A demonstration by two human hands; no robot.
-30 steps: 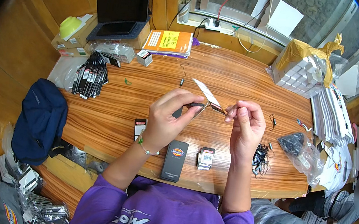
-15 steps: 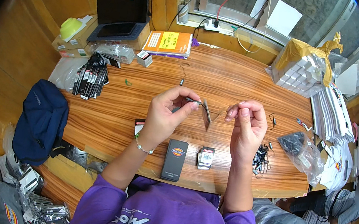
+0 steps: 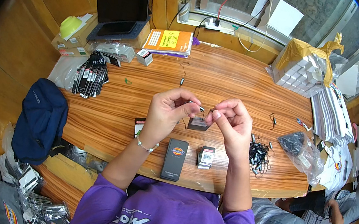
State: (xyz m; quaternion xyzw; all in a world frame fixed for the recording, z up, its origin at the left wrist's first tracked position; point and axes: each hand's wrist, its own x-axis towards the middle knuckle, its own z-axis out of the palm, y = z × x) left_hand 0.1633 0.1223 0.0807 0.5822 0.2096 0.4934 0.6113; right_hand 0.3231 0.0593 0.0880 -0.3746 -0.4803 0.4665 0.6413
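Observation:
My left hand [image 3: 168,113] and my right hand [image 3: 231,123] are raised close together above the wooden table [image 3: 220,81]. Both pinch a small dark tag [image 3: 198,123] with a thin string loop at its top; the tag hangs between the fingertips. Right below the hands lie a long dark flat box [image 3: 175,159] and a small stack of dark tags [image 3: 205,156]. Another dark card [image 3: 139,126] peeks out under my left wrist. A heap of small black string fasteners [image 3: 257,156] lies right of my right hand.
A clear bag of black parts [image 3: 301,150] sits at the right edge. White boxes [image 3: 300,71] under gold wrap stand far right. A bundle of dark tags [image 3: 88,79], an orange book [image 3: 168,41] and a laptop [image 3: 120,13] lie at the back left. A navy bag [image 3: 40,121] hangs off the left edge.
The tag was held up flat and tilted between my separated hands. It has since dropped lower and hangs down, and my hands have come close together over it.

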